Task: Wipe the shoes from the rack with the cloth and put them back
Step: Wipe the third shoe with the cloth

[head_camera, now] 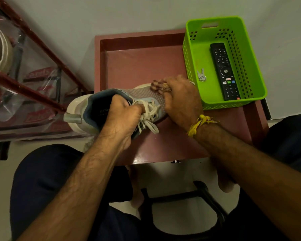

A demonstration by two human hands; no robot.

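Shoe-wiping is in hand, and it turns on how the grey mesh trainer with white laces and a white sole (142, 98) lies between the two hands. The right hand (179, 98) is curled round a small bunched striped cloth (157, 86), pressing it onto the toe end of the upper. From that hand the trainer runs away toward eight o'clock: its long axis slants from the toe at about two o'clock to the heel at about eight, where the heel overhangs the edge of the reddish-brown tray-topped surface (181, 141). The left hand (123, 115) grips the trainer at the tongue and collar, fingers hooked into the opening, steadying it. So the right hand is the nearer to the unwiped toe and side, and a stroke along the axis toward the laces looks the natural next pass. At nine to ten o'clock stands the red metal shoe rack (33, 87), well apart from the right hand and nearer the left. Just beside the right hand, at two o'clock, sits a green perforated plastic basket (247, 54).
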